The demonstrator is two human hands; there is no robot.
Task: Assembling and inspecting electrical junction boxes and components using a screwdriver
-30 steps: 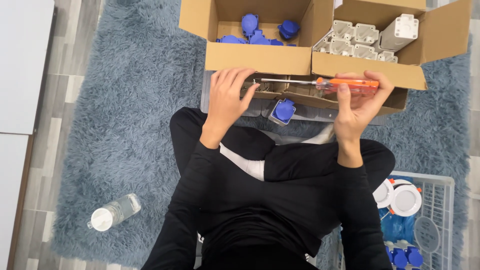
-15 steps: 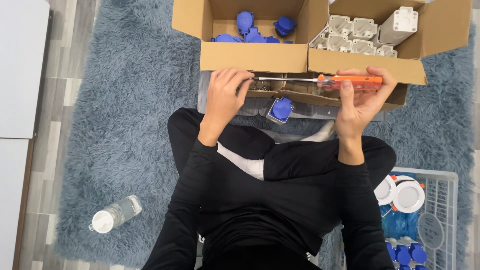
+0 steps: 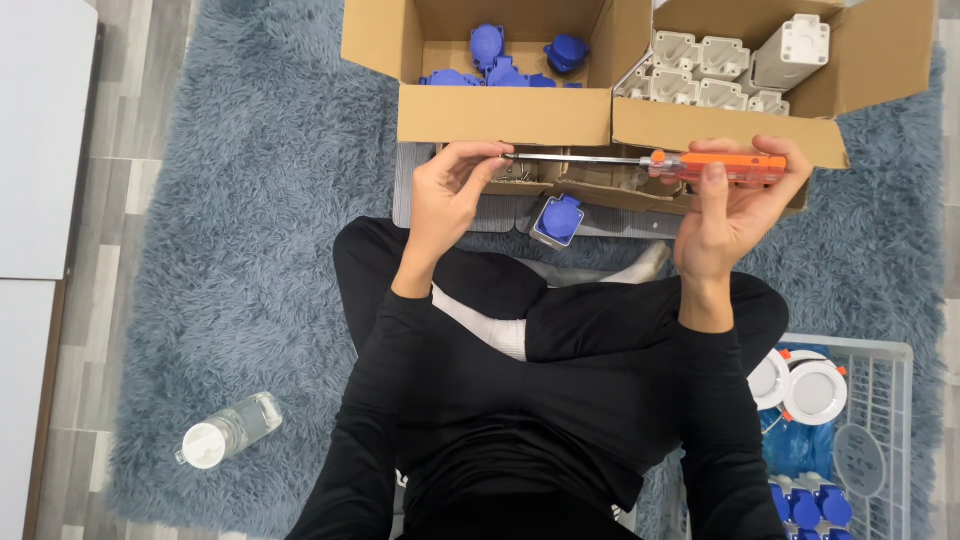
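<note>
My right hand (image 3: 735,205) grips the orange handle of a screwdriver (image 3: 720,166) held level in front of two cardboard boxes. Its metal shaft points left, and the fingertips of my left hand (image 3: 450,195) pinch around its tip; whether something small sits there I cannot tell. A blue socket part (image 3: 560,218) lies on a grey tray (image 3: 410,200) just below the shaft. I sit cross-legged in black clothes on a shaggy blue-grey rug (image 3: 260,240).
The left cardboard box (image 3: 500,115) holds blue parts, the right cardboard box (image 3: 720,125) white ones. A white wire basket (image 3: 890,400) with round white and blue parts stands at lower right. A clear plastic bottle (image 3: 228,430) lies on the rug at lower left.
My left hand has closed its fingers around the screwdriver tip. The right hand keeps its hold on the handle; the view has shifted slightly.
</note>
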